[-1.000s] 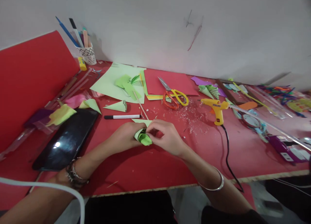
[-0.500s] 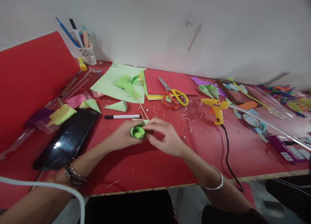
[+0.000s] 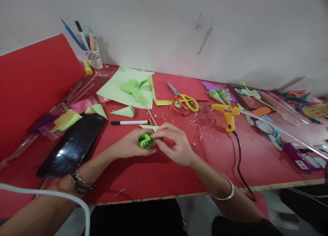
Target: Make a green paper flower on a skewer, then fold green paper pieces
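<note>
A rolled green paper (image 3: pixel 145 140), with layered strips curled inside its round opening, is held above the red table. My left hand (image 3: pixel 128 143) is wrapped around it from the left, thumb along the near side. From the right, my right hand (image 3: pixel 175 143) has thumb and fingertips closed at the roll's rim; the exact contact is partly hidden. Just beyond the hands lie a pale green paper scrap (image 3: pixel 149 127), a black-capped marker (image 3: pixel 130 122) and a thin wooden stick (image 3: pixel 149 111). A green paper cone (image 3: pixel 124 111) rests behind the marker.
Orange-and-yellow scissors (image 3: pixel 185 101) lie on red paper sheets (image 3: pixel 179 85). To the right stands a yellow glue gun (image 3: pixel 229 116), its black cord running off the front edge. A dark phone (image 3: pixel 73 145) and a pen cup (image 3: pixel 93 57) are at the left.
The roll's opening has turned more toward me, and the strips inside now show as several curled layers. Both hands stay around it, nearly in the same place.
</note>
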`<state>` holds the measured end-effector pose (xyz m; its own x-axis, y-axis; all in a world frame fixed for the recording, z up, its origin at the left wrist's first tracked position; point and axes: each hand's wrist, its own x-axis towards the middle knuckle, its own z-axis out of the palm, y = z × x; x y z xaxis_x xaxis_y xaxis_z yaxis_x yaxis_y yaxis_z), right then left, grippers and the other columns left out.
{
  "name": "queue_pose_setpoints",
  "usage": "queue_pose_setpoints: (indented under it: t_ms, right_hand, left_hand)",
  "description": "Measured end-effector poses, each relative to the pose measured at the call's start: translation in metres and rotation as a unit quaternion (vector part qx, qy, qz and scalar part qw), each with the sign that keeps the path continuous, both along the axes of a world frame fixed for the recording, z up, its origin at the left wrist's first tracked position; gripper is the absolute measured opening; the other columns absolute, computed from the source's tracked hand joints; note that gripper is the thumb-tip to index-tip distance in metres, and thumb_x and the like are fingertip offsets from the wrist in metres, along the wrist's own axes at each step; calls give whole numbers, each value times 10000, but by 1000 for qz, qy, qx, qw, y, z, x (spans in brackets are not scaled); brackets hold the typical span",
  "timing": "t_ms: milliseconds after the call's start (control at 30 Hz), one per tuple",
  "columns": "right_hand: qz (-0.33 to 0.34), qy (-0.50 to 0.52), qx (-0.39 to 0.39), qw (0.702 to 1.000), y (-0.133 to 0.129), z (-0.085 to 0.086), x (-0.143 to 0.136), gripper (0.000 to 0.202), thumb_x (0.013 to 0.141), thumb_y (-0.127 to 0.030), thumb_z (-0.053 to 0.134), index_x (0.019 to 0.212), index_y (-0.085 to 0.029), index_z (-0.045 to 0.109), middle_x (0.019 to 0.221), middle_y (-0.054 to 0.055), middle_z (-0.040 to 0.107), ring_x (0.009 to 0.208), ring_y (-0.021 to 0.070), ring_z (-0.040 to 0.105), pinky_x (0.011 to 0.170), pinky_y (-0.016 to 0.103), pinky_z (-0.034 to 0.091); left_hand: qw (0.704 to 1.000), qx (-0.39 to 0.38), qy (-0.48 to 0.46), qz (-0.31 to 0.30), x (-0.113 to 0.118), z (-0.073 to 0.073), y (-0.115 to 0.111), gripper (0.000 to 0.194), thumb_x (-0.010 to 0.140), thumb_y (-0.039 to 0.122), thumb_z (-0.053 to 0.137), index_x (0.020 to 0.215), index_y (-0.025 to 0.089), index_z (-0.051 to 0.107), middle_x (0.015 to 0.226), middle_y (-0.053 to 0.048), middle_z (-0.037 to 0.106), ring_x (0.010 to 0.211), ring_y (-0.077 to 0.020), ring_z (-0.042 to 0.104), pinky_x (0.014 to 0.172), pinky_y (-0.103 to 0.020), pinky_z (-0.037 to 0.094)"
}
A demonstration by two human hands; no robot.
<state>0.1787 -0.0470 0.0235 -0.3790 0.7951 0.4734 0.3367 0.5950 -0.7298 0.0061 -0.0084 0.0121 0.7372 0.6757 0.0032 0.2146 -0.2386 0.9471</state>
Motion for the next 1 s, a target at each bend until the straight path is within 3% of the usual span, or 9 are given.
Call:
queue_pose_setpoints:
  t_ms: [100,233,500,600,733,900,1000]
  right_hand:
    - [14,-1,8,1000,1,1,1,131,791,-188,482,863,-216,587,826,27,543,757,121,532,680,271,461]
    - [21,-3,0,1000,2,1,-1,58,766,-194,539,799,-206,585,805,20,525,753,117,525,689,263,460]
    - [43,16,-14,999,4,-2,1,63,786,-187,531,780,-196,593,796,10,511,729,96,515,679,237,449]
    - [58,-3,-4,998,5,0,3,81,799,-183,516,779,-192,594,796,13,519,735,95,515,683,229,446]
    - [74,-17,33,997,3,1,3,85,806,-169,514,777,-181,593,782,15,532,721,86,516,662,210,448]
    - [63,-43,141,987,-1,1,2,117,822,-188,497,789,-174,609,760,23,529,682,84,499,601,204,435]
    - [46,-60,165,983,-3,2,1,119,819,-205,503,777,-179,611,760,22,512,687,87,487,601,204,430]
  left_hand:
    - [999,-36,-14,7,-2,0,-1,179,657,221,584,777,157,467,640,51,465,545,-69,468,487,-177,399]
    - [989,-147,-4,-23,-3,1,-3,305,701,255,574,947,176,412,529,101,427,340,-38,402,319,-141,324]
    - [974,-198,-28,-105,-5,-5,1,149,728,244,581,734,158,459,421,85,471,314,-41,437,337,-127,335]
    - [962,-224,-29,-154,-8,-5,3,232,733,277,575,580,152,454,370,61,461,300,-41,408,316,-130,309]
    - [938,-282,-47,-196,-8,-4,4,311,710,371,595,533,157,456,345,54,454,263,-44,367,276,-136,297]
    - [896,-362,-58,-249,-8,-3,4,338,675,436,611,579,167,432,357,54,463,248,-53,360,241,-137,254]
    - [898,-338,-59,-274,-8,-1,4,357,682,489,572,608,164,446,389,42,471,288,-57,364,279,-156,271]
